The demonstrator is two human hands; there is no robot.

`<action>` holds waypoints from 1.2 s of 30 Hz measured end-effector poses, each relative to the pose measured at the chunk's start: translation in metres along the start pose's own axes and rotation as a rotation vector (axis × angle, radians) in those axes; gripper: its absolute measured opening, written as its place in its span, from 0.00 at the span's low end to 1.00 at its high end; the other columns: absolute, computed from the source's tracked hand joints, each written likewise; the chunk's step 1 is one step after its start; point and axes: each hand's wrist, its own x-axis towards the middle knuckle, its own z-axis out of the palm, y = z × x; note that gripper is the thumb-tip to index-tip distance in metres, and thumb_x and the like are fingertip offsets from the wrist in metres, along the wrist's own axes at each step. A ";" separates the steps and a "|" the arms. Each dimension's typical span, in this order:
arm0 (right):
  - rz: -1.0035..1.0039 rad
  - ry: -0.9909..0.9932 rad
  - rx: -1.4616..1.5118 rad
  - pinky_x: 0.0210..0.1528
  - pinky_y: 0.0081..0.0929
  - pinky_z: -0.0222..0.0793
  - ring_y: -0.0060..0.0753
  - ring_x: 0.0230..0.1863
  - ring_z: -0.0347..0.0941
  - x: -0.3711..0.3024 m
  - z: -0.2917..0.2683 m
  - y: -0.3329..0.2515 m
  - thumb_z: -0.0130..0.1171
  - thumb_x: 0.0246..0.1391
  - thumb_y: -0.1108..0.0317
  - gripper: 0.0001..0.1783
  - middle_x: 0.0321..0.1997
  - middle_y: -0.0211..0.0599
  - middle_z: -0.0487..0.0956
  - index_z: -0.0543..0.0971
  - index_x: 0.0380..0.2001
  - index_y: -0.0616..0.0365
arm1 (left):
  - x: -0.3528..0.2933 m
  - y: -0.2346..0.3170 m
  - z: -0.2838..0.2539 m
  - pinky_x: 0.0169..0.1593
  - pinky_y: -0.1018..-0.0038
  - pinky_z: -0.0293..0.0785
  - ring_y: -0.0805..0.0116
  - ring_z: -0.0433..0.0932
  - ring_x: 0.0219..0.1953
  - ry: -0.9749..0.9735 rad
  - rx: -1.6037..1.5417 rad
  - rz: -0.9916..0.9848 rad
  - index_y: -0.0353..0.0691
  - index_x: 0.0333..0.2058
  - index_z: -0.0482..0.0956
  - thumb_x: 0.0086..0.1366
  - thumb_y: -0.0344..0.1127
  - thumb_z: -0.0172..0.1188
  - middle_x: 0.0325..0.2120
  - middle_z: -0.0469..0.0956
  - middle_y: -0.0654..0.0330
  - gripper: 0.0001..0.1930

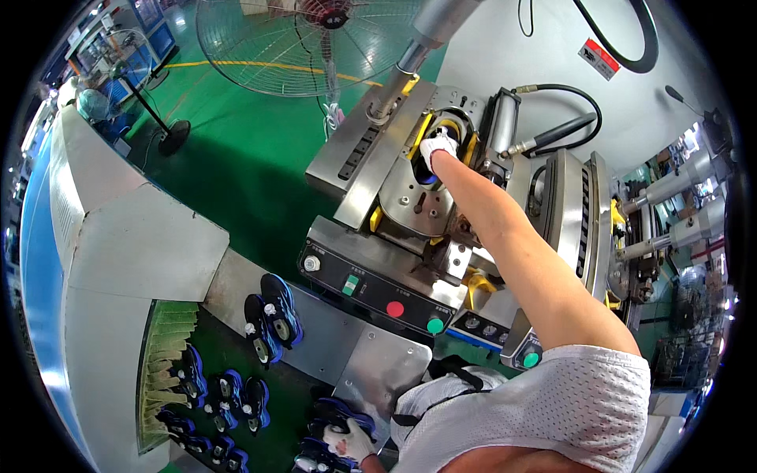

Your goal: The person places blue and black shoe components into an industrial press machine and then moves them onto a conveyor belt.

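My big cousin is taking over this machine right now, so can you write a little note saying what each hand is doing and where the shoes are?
Right hand: gloved, arm stretched out, reaching into the round yellow-edged opening of the metal press machine, on a blue piece there. Whether the grip is closed cannot be told.
Left hand: gloved, low by the body, resting on a dark blue shoe on the green conveyor.
More blue shoes lie along the conveyor.
Done: one piece is at the machine opening.
Left: the shoes on the conveyor look not yet handled.
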 end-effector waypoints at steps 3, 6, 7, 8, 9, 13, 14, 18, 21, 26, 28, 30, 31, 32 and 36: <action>0.306 0.276 0.509 0.40 0.30 0.78 0.34 0.44 0.82 -0.002 -0.032 -0.069 0.59 0.60 0.59 0.10 0.41 0.28 0.87 0.88 0.40 0.41 | -0.029 -0.045 0.063 0.56 0.55 0.73 0.46 0.74 0.53 0.252 -0.099 0.013 0.32 0.59 0.68 0.61 0.40 0.68 0.52 0.72 0.47 0.32; -0.598 0.075 -0.621 0.41 0.35 0.78 0.34 0.42 0.80 0.037 -0.028 0.024 0.63 0.56 0.51 0.13 0.42 0.30 0.84 0.86 0.40 0.42 | -0.021 -0.019 0.086 0.54 0.56 0.76 0.49 0.80 0.50 0.344 -0.432 0.000 0.39 0.63 0.67 0.64 0.48 0.68 0.54 0.75 0.52 0.34; -0.249 -0.080 0.271 0.42 0.35 0.77 0.34 0.44 0.80 0.024 -0.033 0.038 0.61 0.57 0.54 0.15 0.45 0.34 0.83 0.84 0.44 0.46 | -0.022 0.004 0.066 0.60 0.59 0.72 0.49 0.76 0.54 0.305 -0.210 -0.042 0.35 0.61 0.69 0.64 0.37 0.69 0.54 0.73 0.45 0.30; 0.079 -0.239 1.145 0.43 0.35 0.76 0.35 0.46 0.80 0.007 -0.038 0.031 0.59 0.58 0.57 0.18 0.49 0.38 0.83 0.82 0.49 0.50 | -0.016 -0.022 0.087 0.59 0.59 0.72 0.50 0.77 0.54 0.309 -0.225 -0.036 0.38 0.62 0.70 0.65 0.41 0.69 0.54 0.74 0.47 0.31; 0.148 -0.310 1.495 0.44 0.36 0.75 0.35 0.48 0.79 -0.015 -0.059 0.008 0.58 0.59 0.60 0.21 0.52 0.41 0.82 0.80 0.53 0.54 | -0.018 -0.033 0.087 0.58 0.59 0.72 0.50 0.77 0.54 0.341 -0.217 -0.042 0.38 0.61 0.70 0.64 0.42 0.70 0.54 0.74 0.47 0.31; 0.033 0.028 1.663 0.37 0.33 0.73 0.34 0.34 0.77 -0.085 -0.103 0.091 0.64 0.60 0.56 0.19 0.43 0.39 0.81 0.80 0.45 0.61 | 0.015 -0.028 0.093 0.61 0.58 0.69 0.48 0.72 0.58 0.286 -0.350 0.115 0.36 0.61 0.69 0.60 0.42 0.71 0.54 0.74 0.47 0.34; -0.062 0.152 1.642 0.36 0.32 0.72 0.34 0.31 0.76 -0.108 -0.119 0.098 0.65 0.60 0.55 0.20 0.41 0.38 0.81 0.79 0.43 0.62 | 0.010 -0.019 0.086 0.62 0.57 0.67 0.48 0.72 0.59 0.232 -0.304 0.044 0.36 0.62 0.68 0.59 0.41 0.72 0.55 0.72 0.48 0.35; -0.414 0.312 1.290 0.77 0.35 0.51 0.47 0.77 0.58 -0.416 -0.209 0.003 0.62 0.64 0.54 0.46 0.77 0.58 0.59 0.55 0.74 0.69 | -0.018 -0.048 0.053 0.67 0.54 0.64 0.42 0.68 0.63 0.155 -0.510 0.042 0.32 0.63 0.65 0.58 0.42 0.73 0.59 0.69 0.41 0.39; -0.518 0.306 1.027 0.80 0.39 0.46 0.53 0.79 0.51 -0.515 -0.130 -0.004 0.64 0.63 0.60 0.48 0.79 0.61 0.54 0.51 0.75 0.69 | 0.015 -0.047 -0.002 0.66 0.56 0.66 0.43 0.68 0.62 0.164 -0.544 0.270 0.32 0.64 0.64 0.58 0.40 0.72 0.61 0.66 0.41 0.39; -0.457 0.327 -0.166 0.81 0.53 0.35 0.68 0.81 0.37 -0.539 0.012 -0.026 0.62 0.52 0.42 0.59 0.79 0.71 0.46 0.52 0.75 0.71 | 0.138 -0.161 -0.056 0.67 0.56 0.65 0.45 0.69 0.62 0.380 -0.643 0.038 0.31 0.62 0.67 0.63 0.38 0.68 0.60 0.68 0.41 0.33; -0.395 0.055 0.094 0.81 0.44 0.40 0.65 0.81 0.42 -0.548 -0.039 -0.034 0.62 0.52 0.44 0.58 0.79 0.68 0.47 0.52 0.73 0.75 | 0.198 -0.279 -0.045 0.63 0.56 0.69 0.46 0.73 0.58 0.559 -0.219 -0.174 0.30 0.63 0.65 0.64 0.41 0.68 0.58 0.69 0.40 0.34; -0.412 0.065 0.273 0.77 0.37 0.52 0.57 0.78 0.52 -0.522 -0.009 0.000 0.65 0.50 0.44 0.58 0.79 0.64 0.52 0.54 0.73 0.72 | 0.244 -0.332 -0.076 0.59 0.55 0.72 0.44 0.76 0.55 0.600 -0.177 -0.306 0.28 0.66 0.63 0.64 0.46 0.68 0.57 0.71 0.37 0.39; -0.381 0.094 0.329 0.76 0.36 0.53 0.56 0.77 0.55 -0.542 -0.021 -0.004 0.66 0.50 0.44 0.57 0.78 0.63 0.54 0.55 0.74 0.68 | 0.257 -0.330 -0.116 0.60 0.53 0.71 0.42 0.76 0.57 0.561 -0.338 -0.284 0.27 0.67 0.62 0.64 0.49 0.67 0.57 0.71 0.35 0.42; -0.389 0.132 0.387 0.75 0.36 0.55 0.54 0.76 0.57 -0.565 -0.050 -0.019 0.67 0.50 0.45 0.56 0.78 0.61 0.56 0.56 0.74 0.64 | 0.266 -0.355 -0.117 0.60 0.52 0.71 0.40 0.75 0.57 0.618 -0.353 -0.345 0.26 0.66 0.63 0.64 0.50 0.66 0.54 0.72 0.34 0.41; -0.385 -0.115 0.258 0.71 0.44 0.60 0.54 0.71 0.66 -0.607 -0.025 -0.008 0.65 0.53 0.39 0.56 0.75 0.60 0.63 0.56 0.75 0.59 | 0.300 -0.373 -0.115 0.54 0.47 0.73 0.40 0.78 0.51 0.491 -0.030 -0.400 0.35 0.57 0.75 0.67 0.53 0.61 0.51 0.77 0.39 0.29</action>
